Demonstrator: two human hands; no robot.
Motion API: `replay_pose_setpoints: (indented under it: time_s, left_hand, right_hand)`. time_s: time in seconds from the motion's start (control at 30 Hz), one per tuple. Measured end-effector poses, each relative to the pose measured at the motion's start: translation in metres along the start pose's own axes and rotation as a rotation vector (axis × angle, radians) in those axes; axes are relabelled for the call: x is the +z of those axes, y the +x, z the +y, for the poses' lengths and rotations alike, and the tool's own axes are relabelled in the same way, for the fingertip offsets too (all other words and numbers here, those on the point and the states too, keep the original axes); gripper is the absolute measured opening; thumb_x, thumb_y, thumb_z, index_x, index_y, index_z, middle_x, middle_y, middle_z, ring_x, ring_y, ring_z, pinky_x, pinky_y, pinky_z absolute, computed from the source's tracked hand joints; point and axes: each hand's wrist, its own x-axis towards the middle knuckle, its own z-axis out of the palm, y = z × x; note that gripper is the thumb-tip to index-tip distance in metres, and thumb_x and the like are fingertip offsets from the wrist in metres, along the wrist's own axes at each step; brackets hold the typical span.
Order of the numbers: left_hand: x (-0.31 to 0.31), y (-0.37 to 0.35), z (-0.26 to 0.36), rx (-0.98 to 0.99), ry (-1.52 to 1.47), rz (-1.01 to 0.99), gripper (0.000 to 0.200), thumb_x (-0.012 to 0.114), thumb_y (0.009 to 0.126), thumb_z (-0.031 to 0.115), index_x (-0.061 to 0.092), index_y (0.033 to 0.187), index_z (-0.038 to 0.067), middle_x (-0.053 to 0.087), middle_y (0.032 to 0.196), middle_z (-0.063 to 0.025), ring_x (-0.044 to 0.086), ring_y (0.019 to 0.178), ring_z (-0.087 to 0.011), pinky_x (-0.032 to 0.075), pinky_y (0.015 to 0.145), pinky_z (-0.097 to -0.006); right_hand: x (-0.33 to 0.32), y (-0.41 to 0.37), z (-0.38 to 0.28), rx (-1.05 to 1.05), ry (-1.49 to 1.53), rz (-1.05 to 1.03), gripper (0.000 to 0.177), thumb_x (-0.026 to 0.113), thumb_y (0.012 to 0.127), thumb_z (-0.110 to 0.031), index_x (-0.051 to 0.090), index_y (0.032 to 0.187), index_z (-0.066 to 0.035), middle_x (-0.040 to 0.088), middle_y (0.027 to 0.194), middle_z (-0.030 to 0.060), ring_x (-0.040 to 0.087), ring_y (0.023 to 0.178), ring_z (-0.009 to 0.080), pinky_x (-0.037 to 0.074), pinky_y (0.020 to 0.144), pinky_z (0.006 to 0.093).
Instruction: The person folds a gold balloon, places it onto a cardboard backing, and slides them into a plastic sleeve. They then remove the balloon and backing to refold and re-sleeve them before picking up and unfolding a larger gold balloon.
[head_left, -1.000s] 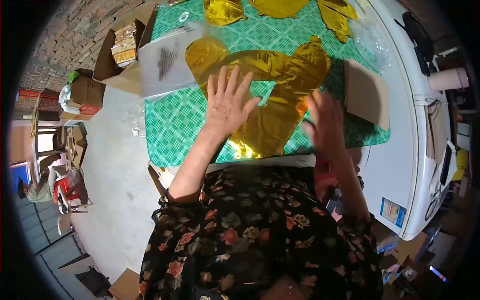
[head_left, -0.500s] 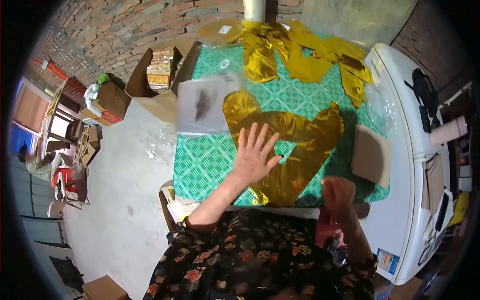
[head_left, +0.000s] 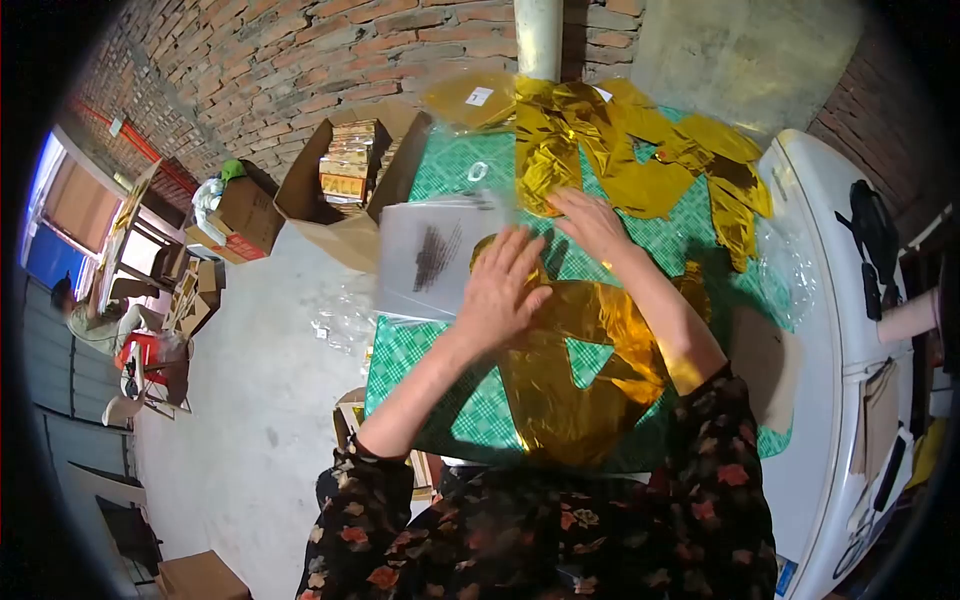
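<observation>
A flat gold foil piece [head_left: 560, 400] with a triangular hole lies on the green checked tablecloth [head_left: 400, 380]. On its upper left part rests my left hand [head_left: 500, 285], palm down with the fingers apart. My right hand [head_left: 592, 222] reaches across to the lower edge of a second gold foil piece [head_left: 550, 150] at the back; its fingers are close together, and whether they pinch the foil is unclear. Left of my left hand lies a stack of clear plastic sheets [head_left: 430, 255] with a dark smudge.
An open carton [head_left: 300, 200] of packets stands left of the table. A brown cardboard piece [head_left: 765, 365] lies at the table's right, beside a white appliance [head_left: 830, 300]. A seated person [head_left: 90, 320] is far left. A white pipe [head_left: 538, 40] rises behind the table.
My right hand has moved from the front right edge up to the back foil. My left hand has shifted up on the near foil, toward its top left. The view has tilted up slightly.
</observation>
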Motion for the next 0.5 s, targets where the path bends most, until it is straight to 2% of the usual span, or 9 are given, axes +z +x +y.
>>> replay_pose_setpoints:
  time_s: [0.1,0.13,0.23,0.33,0.43,0.5]
  left_hand:
    - [0.003,0.024,-0.032,-0.028,-0.044,0.001,0.064,0.074,0.096,0.028,0.051,0.15,0.004,0.046,0.158,-0.0238,0.039,0.15,-0.0443,0.039,0.121,-0.0501]
    - [0.003,0.03,-0.039,-0.039,-0.06,-0.019,0.063,0.074,0.096,0.028,0.052,0.149,0.003,0.047,0.157,-0.0235,0.04,0.149,-0.0437,0.039,0.12,-0.0496]
    - [0.01,0.054,-0.056,-0.045,-0.076,-0.034,0.058,0.073,0.096,0.026,0.055,0.145,0.001,0.05,0.154,-0.0218,0.045,0.145,-0.0422,0.042,0.118,-0.0476]
    - [0.02,0.071,-0.067,-0.05,-0.133,-0.026,0.056,0.073,0.096,0.023,0.055,0.144,0.001,0.053,0.151,-0.0219,0.051,0.138,-0.0424,0.046,0.114,-0.0472]
    - [0.029,0.087,-0.076,-0.052,-0.159,0.015,0.053,0.072,0.096,0.02,0.056,0.142,0.0,0.059,0.142,-0.0228,0.059,0.128,-0.0418,0.049,0.108,-0.0469]
    - [0.035,0.097,-0.079,-0.072,-0.166,0.027,0.05,0.072,0.095,0.018,0.058,0.14,-0.001,0.065,0.134,-0.0231,0.063,0.121,-0.0411,0.051,0.104,-0.0464]
  right_hand:
    - [0.02,0.01,0.016,-0.132,-0.076,0.057,0.035,0.07,0.095,-0.015,0.067,0.128,-0.004,0.073,0.125,0.0148,0.065,0.123,0.0334,0.053,0.102,0.0447]
    - [0.02,0.01,0.012,-0.16,-0.095,0.144,0.018,0.065,0.091,-0.009,0.068,0.108,-0.003,0.075,0.107,0.0128,0.071,0.108,0.0309,0.056,0.094,0.0416]
    - [0.016,0.011,0.01,-0.14,-0.115,0.193,0.01,0.065,0.088,-0.009,0.064,0.096,-0.004,0.074,0.098,0.0137,0.073,0.093,0.0335,0.058,0.081,0.0435]
    - [0.02,0.015,0.015,0.054,-0.12,0.066,0.009,0.066,0.092,-0.014,0.062,0.094,-0.006,0.073,0.084,0.0155,0.072,0.077,0.0366,0.057,0.067,0.0466]
    - [0.021,0.017,0.016,0.167,-0.029,0.12,0.009,0.068,0.099,-0.02,0.066,0.099,-0.011,0.068,0.075,0.0169,0.068,0.07,0.0388,0.05,0.059,0.0506]
    - [0.017,0.018,0.015,0.219,0.061,0.155,0.017,0.071,0.097,-0.025,0.064,0.095,-0.01,0.069,0.073,0.0153,0.069,0.07,0.0384,0.051,0.061,0.0504]
